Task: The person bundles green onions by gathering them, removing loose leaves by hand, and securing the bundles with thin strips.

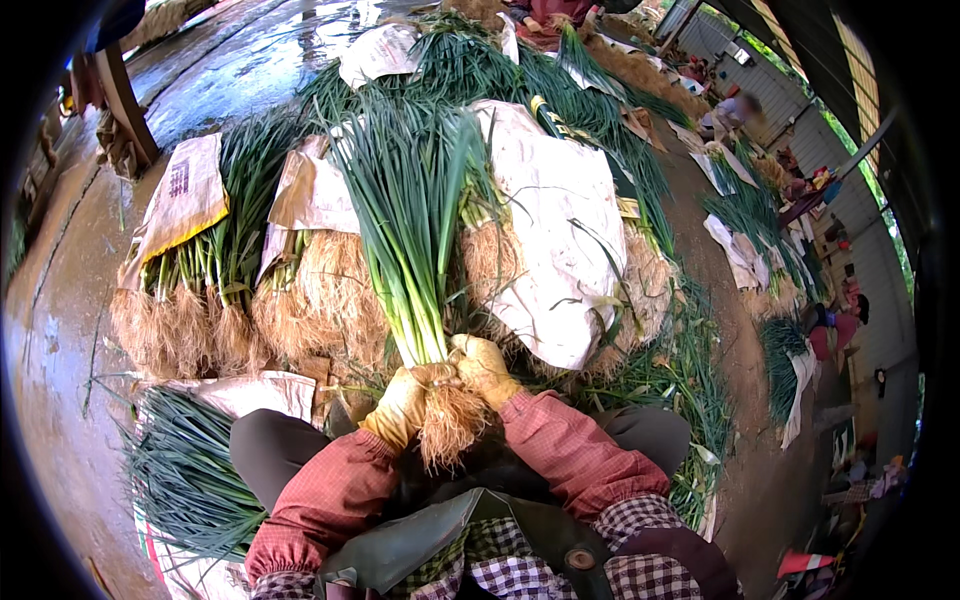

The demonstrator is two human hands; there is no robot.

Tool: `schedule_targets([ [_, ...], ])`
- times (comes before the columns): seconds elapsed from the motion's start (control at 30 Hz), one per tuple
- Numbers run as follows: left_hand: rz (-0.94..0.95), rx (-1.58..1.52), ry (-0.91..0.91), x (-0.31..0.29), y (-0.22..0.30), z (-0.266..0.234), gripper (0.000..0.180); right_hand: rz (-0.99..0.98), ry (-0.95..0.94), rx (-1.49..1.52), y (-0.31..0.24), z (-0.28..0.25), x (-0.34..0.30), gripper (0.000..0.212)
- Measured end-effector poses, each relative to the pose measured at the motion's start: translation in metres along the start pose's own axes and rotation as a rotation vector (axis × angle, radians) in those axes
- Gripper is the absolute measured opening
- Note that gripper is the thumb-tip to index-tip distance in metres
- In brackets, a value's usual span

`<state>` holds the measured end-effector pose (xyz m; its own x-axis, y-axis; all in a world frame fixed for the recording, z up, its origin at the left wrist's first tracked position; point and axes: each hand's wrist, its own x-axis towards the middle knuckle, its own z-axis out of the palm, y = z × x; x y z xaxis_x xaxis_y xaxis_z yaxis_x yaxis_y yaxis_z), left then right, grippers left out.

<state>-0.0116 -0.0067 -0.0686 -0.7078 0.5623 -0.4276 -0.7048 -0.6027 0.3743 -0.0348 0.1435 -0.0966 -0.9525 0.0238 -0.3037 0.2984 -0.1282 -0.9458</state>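
Note:
A bunch of green onions (pixel 408 240) stands up in front of me, its long green leaves pointing away and its tan roots (pixel 449 425) hanging toward my lap. My left hand (pixel 401 405), in a yellowish work glove, is closed around the white stems just above the roots. From the other side my right hand (pixel 483 371), gloved alike, grips the same bunch with its fingers bent against the stems. Whether a tie runs round the stems under the gloves, I cannot make out.
Heaps of green onions with bushy roots (pixel 335 275) lie ahead, partly under white sacks (pixel 555 235). More leaves (pixel 190 470) lie at my left on a sack, and loose trimmings (pixel 670 400) at my right. Other people (pixel 735 112) sit among piles along the right wall. A wooden post (pixel 125 105) stands far left.

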Motion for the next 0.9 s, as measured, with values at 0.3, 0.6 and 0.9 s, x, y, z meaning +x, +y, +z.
schedule_targets([
  [0.3,0.122,0.02,0.023,-0.002,0.044,0.004,0.025,-0.366,0.535,-1.261,-0.089,-0.064,0.112,0.031],
  [0.6,-0.033,0.063,0.057,-0.001,0.042,-0.007,0.019,-0.607,0.359,-0.173,-0.179,-0.051,0.087,0.016],
  [0.9,0.038,-0.041,0.01,-0.01,0.046,0.026,0.021,-0.347,0.101,-0.298,-0.032,-0.033,0.015,0.016],
])
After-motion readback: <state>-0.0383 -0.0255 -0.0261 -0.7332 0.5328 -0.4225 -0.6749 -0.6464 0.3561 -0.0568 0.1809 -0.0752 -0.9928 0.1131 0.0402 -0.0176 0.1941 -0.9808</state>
